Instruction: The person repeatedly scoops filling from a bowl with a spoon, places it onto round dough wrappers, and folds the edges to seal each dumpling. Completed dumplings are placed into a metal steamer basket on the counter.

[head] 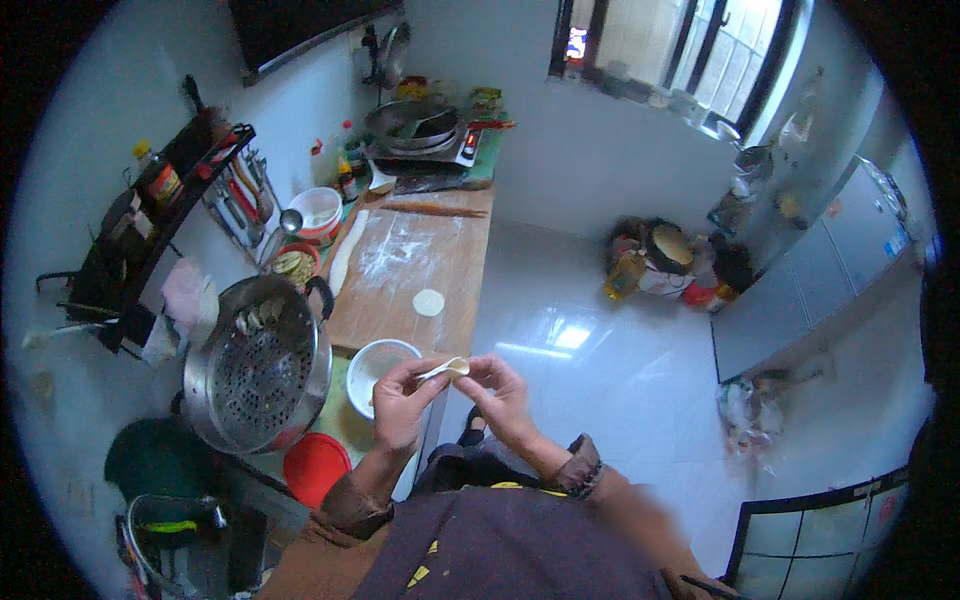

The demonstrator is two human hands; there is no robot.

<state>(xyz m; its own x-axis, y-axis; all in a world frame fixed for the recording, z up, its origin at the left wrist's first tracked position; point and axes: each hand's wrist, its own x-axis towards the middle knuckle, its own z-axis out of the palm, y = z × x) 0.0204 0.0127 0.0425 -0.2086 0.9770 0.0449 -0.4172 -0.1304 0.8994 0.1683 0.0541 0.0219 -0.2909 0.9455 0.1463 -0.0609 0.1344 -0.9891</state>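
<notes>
Between my two hands is a folded dumpling wrapper (454,367), its near side curled and partly gaping. My left hand (405,401) pinches its left end, and my right hand (495,394) pinches the right edge. Whether filling is inside cannot be seen. Just behind my left hand stands a white bowl (367,375). One flat round wrapper (428,303) lies on the floured wooden board (457,262). Along the board's left side stretches a long dough roll (346,255). Several dumplings (256,318) sit in a perforated metal steamer (262,382) at the left.
A rolling pin (435,210) lies across the board's far end. Beyond it, a wok (412,124) rests on an electric cooker (472,148). A red round lid or plate (316,469) is near my left forearm. A white tub (316,214) and a red bowl (298,262) line the wall side.
</notes>
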